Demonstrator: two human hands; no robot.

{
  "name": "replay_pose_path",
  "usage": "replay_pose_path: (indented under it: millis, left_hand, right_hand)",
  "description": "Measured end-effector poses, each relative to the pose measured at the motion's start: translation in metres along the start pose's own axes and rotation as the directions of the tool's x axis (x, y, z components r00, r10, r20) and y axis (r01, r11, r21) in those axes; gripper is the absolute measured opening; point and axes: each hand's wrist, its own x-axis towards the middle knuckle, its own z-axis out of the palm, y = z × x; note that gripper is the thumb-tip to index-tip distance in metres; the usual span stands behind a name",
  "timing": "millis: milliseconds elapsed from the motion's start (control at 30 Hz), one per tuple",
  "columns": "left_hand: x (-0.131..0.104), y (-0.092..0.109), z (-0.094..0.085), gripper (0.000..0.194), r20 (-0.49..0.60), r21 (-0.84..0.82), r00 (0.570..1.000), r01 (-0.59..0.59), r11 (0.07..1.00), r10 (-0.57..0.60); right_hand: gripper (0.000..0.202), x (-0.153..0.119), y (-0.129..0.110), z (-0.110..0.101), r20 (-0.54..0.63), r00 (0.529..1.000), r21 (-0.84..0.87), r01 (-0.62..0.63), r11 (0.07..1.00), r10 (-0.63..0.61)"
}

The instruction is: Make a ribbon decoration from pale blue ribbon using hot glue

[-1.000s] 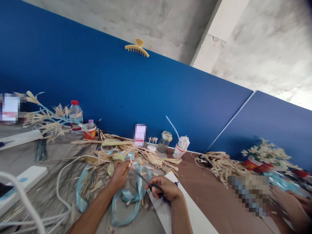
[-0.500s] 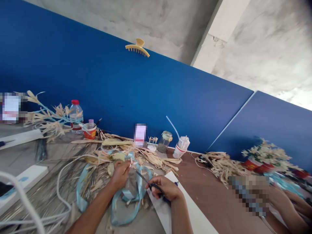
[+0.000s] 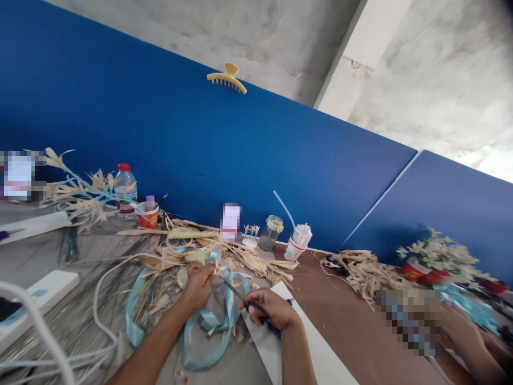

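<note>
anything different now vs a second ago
Very little. The co-worker's hand at the right edge has shifted slightly left and down, closer to the blurred patch. The left hand still pinches a small pale strip, and the right hand still holds the scissors pointed at it, in the same spots. The light blue ribbon and dried husks lie unmoved.

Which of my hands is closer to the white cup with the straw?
Right. Your right hand, gripping scissors, sits below and a little left of the cup. Your left hand, pinching a husk strip, is farther left over the ribbon.
</note>
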Motion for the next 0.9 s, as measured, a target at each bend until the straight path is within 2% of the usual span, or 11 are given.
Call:
replay_pose_path:
  millis: [900]
  left_hand:
    - [0.0003,0.0027,-0.0019,0.029,-0.011,0.026,1.0,-0.001,1.0,0.001]
  right_hand:
    - [0.025,0.0017,0.001,0.001,-0.031,0.999,-0.016,-0.021,1.0,0.02]
